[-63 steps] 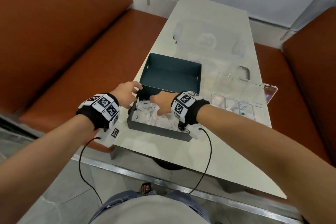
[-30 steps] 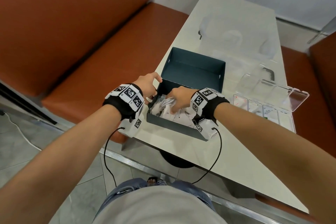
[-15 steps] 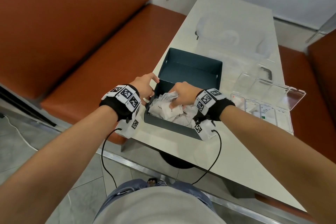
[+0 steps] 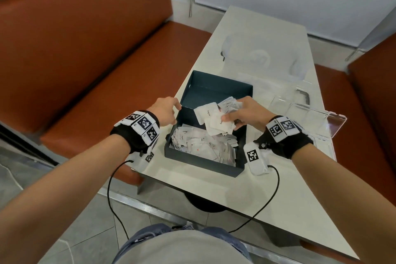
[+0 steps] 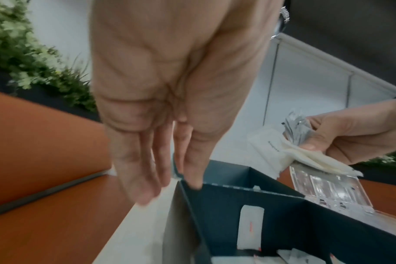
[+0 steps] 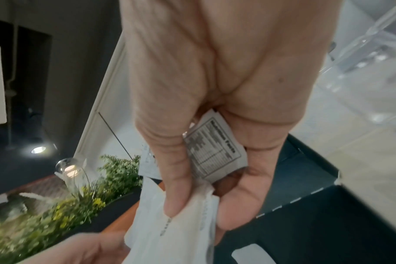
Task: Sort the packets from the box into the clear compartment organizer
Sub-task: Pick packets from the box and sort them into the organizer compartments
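A dark teal box (image 4: 201,163) sits on the white table, with several white packets (image 4: 203,146) piled in its near half. Above the box, my right hand (image 4: 235,117) grips a bunch of white packets (image 4: 216,122) between thumb and curled fingers. The right wrist view shows that hand (image 6: 203,209) around the bunch (image 6: 170,232), one packet printed with a nutrition table (image 6: 215,151). My left hand (image 4: 169,109) is at the box's far left corner. Its thumb tip touches the rim of the box (image 5: 260,214) and its straight fingers (image 5: 138,178) hang outside the wall. The clear organizer (image 4: 317,115) lies open to the right of the box.
A second clear case (image 4: 263,55) lies at the table's far end. Orange benches run along the left (image 4: 96,60) and right (image 4: 375,96) of the table. A dark handle (image 4: 303,94) sits behind the organizer. The table's near edge is just in front of the box.
My right hand has risen out of the box with a bunch of packets in its grip. My left hand has stayed at the box's left corner.
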Motion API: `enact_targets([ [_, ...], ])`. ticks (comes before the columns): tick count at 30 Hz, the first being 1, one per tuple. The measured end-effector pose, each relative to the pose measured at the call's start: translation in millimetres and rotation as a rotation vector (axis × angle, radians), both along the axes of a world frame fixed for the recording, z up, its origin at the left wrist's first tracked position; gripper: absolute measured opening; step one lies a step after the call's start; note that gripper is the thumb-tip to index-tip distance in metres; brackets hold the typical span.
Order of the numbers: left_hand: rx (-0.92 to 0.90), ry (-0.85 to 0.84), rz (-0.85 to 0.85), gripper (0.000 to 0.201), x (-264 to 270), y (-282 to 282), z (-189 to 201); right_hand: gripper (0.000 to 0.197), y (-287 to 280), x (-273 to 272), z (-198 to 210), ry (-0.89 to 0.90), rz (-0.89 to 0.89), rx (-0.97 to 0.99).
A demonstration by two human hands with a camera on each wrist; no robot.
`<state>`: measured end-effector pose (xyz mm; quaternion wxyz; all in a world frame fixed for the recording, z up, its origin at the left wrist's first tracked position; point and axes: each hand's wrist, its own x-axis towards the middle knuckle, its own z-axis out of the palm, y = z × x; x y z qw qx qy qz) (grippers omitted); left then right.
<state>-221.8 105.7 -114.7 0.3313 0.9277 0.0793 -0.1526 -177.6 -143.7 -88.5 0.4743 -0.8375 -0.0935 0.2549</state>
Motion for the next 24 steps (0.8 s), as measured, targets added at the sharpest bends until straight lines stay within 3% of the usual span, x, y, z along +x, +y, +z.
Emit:
enact_targets([
  [3, -0.061, -0.311, -0.004, 0.023, 7, -12, 24, 0.014, -9, -1, 7, 0.02, 0.001, 0.037],
  [5, -0.225, -0.325, -0.066, 0.034, 11, -26, 43, 0.012, -12, -1, 12, 0.029, 0.027, 0.038],
  [8, -0.347, -0.167, -0.235, 0.055, 16, -48, 67, 0.009, -12, -1, 21, 0.029, 0.074, 0.05],
  [10, -0.436, 0.026, -0.333, 0.058, 18, -60, 70, 0.009, -11, -1, 27, 0.022, 0.089, 0.079],
  [13, -0.716, 0.373, -0.299, 0.05, 21, -68, 60, 0.016, -10, 2, 33, 0.011, 0.107, 0.121],
  [15, -0.843, 0.479, -0.234, 0.043, 20, -70, 52, 0.016, -11, 5, 34, 0.008, 0.092, 0.111],
  [19, -1.087, 0.522, -0.122, 0.039, 18, -74, 38, 0.008, -11, 7, 28, 0.047, 0.001, 0.16],
  [24, -1.164, 0.45, 0.055, 0.033, 14, -84, 28, 0.016, -12, 5, 18, 0.057, -0.039, 0.214],
])
